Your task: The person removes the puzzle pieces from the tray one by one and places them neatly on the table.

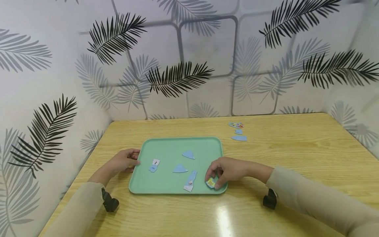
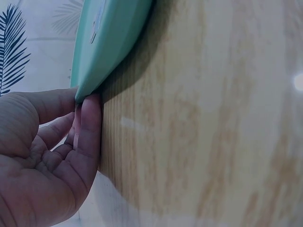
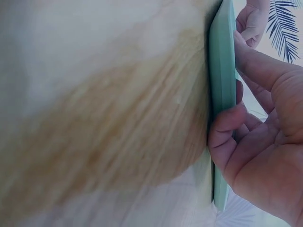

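Note:
A green tray (image 1: 165, 144) lies on the wooden table with several flat light-blue pieces on it. At its left side, my left hand (image 1: 125, 160) holds the rim, thumb and a finger meeting at the edge in the left wrist view. My right hand (image 1: 226, 169) is over the tray's right side, thumb and fingers around a small flat piece with yellow print (image 1: 210, 182). Left of it lie a long piece (image 1: 190, 179) and two fan-shaped pieces, one lower (image 1: 180, 169) and one upper (image 1: 188, 154). A piece with a white end (image 1: 154, 165) is near my left hand.
Behind the tray, to the right, lie a multicoloured piece (image 1: 236, 125), a small blue piece (image 1: 238, 131) and a pointed blue piece (image 1: 239, 138) on the wooden table (image 1: 296, 144). A leaf-patterned wall (image 1: 207, 98) borders the table's back and left side.

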Motion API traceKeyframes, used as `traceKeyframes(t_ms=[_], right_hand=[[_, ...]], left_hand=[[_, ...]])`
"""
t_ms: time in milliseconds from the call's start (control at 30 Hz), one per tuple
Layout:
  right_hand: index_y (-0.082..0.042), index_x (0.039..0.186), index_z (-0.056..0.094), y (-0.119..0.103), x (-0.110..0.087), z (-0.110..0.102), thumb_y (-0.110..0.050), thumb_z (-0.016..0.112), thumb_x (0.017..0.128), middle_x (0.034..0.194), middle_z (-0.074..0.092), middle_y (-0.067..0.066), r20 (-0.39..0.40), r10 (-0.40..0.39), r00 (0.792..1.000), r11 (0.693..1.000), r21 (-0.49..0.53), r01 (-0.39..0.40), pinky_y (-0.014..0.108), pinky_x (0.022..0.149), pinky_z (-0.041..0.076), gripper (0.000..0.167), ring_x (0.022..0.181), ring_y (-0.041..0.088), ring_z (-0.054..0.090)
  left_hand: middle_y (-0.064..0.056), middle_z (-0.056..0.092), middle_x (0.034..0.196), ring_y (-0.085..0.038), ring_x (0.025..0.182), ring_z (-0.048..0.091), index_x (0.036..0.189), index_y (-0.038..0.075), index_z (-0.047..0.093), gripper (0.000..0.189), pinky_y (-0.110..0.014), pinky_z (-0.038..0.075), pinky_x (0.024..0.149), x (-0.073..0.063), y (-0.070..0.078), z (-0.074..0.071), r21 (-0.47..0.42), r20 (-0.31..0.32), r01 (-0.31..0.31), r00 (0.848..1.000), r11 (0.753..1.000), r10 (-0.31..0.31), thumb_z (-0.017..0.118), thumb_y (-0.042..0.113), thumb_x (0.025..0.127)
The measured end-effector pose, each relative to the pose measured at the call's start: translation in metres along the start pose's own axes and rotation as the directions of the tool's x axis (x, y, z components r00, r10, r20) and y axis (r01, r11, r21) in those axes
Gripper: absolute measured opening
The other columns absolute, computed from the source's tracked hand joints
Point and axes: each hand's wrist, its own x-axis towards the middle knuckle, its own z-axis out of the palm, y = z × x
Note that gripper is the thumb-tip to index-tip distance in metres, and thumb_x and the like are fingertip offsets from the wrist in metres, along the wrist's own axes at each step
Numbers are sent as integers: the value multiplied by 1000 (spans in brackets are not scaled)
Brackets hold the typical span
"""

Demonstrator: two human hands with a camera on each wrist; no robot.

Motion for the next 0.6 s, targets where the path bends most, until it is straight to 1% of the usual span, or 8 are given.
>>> traceKeyframes(t_ms=[167,333,500,600], right_hand=[[-15,106,73,1,0,0,-8,80,79,92,60,4,18,-17,1000,999,34,16,21,61,40,28,67,12,46],[-17,106,73,2,-1,-2,-10,80,80,92,60,5,28,-23,999,999,41,22,22,63,42,28,70,12,49],[-21,106,73,1,-5,-9,-11,81,80,93,61,5,-4,-13,1000,999,35,13,25,66,44,29,73,13,52],[-19,107,73,2,-8,-14,-12,81,80,94,62,4,-35,-18,999,1000,24,19,27,68,46,29,74,15,54]], left_hand=[[-13,49,110,-23,95,48,144,-2,40,54,-32,51,71,0,0,-1,-8,2,-7,1000,1000,7,61,4,95],[-13,48,110,-23,94,49,144,-2,40,54,-32,52,70,0,-1,-1,-11,1,-9,1000,1000,10,61,4,94],[-14,48,111,-22,94,49,144,-2,40,54,-33,52,70,1,-1,-1,-26,9,-14,1000,1000,14,61,4,94],[-14,48,110,-22,94,49,144,-2,40,54,-33,53,70,1,-1,-1,-27,11,-13,1000,1000,13,61,3,95]])
